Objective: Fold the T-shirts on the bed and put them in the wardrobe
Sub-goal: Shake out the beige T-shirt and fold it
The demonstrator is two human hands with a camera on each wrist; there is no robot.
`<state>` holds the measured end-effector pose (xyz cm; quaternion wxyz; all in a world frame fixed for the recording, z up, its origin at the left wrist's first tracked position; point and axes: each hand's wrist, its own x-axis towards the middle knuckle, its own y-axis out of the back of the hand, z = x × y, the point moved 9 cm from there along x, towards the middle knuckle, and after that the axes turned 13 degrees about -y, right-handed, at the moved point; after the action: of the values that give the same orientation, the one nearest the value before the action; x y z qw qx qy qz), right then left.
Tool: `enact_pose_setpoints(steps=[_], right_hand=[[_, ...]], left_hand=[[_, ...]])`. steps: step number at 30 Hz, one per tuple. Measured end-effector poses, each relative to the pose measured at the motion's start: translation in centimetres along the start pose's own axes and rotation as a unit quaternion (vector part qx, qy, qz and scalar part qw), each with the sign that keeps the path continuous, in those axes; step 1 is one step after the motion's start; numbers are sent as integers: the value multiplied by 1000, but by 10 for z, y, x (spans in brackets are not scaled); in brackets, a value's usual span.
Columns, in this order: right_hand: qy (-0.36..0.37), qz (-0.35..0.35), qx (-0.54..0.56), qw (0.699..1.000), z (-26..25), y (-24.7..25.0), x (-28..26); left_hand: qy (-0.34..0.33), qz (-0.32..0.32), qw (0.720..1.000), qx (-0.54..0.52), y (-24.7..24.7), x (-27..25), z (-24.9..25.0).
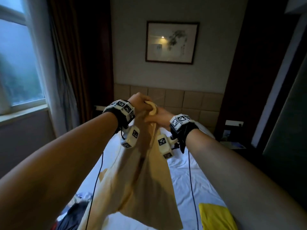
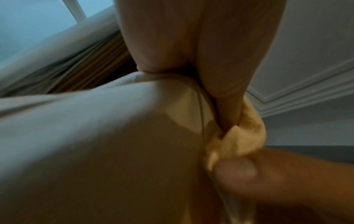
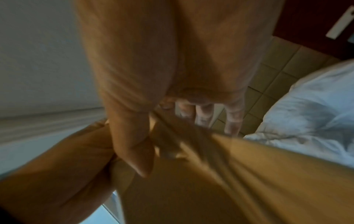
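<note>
I hold a cream T-shirt (image 1: 142, 180) up over the bed (image 1: 191, 171), and its body hangs down between my forearms. My left hand (image 1: 144, 101) grips a bunched edge at the top. My right hand (image 1: 153, 118) sits just below and right of it, touching it, and pinches the same gathered cloth. In the left wrist view my left hand (image 2: 220, 84) closes on a cream fold (image 2: 241, 136), with the other hand's thumb (image 2: 235, 171) pressed against it. In the right wrist view my right hand (image 3: 145, 151) pinches the shirt (image 3: 249, 181); the other fingers (image 3: 204, 112) point away.
A yellow garment (image 1: 216, 216) lies on the white sheet at the near right. Dark clothes (image 1: 74, 211) are heaped at the near left. A padded headboard (image 1: 182, 98) and a framed picture (image 1: 171, 42) are ahead. The window (image 1: 18, 63) and curtains are at the left.
</note>
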<state>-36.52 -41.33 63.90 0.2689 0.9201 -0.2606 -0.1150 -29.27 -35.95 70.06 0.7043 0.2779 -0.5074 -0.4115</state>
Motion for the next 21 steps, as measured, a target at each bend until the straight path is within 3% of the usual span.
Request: enact_pose_setpoints(steps=[2,5,8,11,14,17,21], right_hand=[[-8,51,21,998,-5,19,-7],[-17,104,68,992,-8,45,-9],[10,126,120,985,-18,68,-12],[15,156,180,971,-24,93,-26],[-13,204,233,951,-20,115,-36],[-21,257,233,938,-15,136,-47],[-33,327,43,943,-4,161,-52]], left_hand=[[17,35,999,-8,8,7,8],[51,100,981,-160,10,0,9],[118,32,925,-360,-28,-17,1],[150,-58,925,-344,-56,-29,2],[188,-82,928,-312,-69,-31,-3],[192,-31,941,-278,-65,-24,-12],[143,95,928,-331,-39,-12,-4]])
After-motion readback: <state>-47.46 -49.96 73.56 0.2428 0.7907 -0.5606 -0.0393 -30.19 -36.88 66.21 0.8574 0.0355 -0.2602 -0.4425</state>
